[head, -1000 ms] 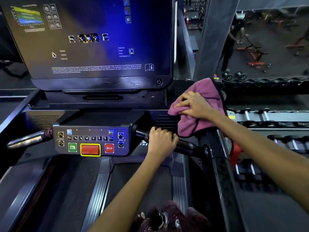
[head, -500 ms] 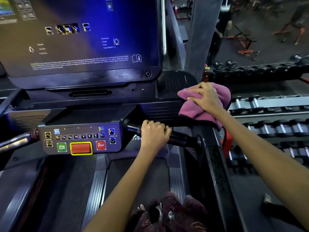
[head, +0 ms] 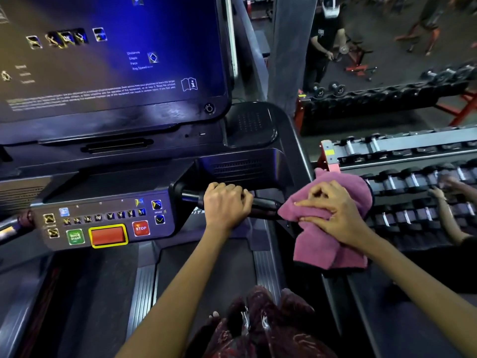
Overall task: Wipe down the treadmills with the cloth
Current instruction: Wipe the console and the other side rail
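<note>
Left arm reaches forward, left hand (head: 227,206) palm down with fingers curled tight around the black handlebar (head: 260,206) just right of the control panel (head: 103,223). Right arm extends from the lower right, right hand (head: 333,213) on top of the pink cloth (head: 327,236), fingers bent and bunching it against the treadmill's right side rail (head: 333,288), next to the handlebar end.
</note>
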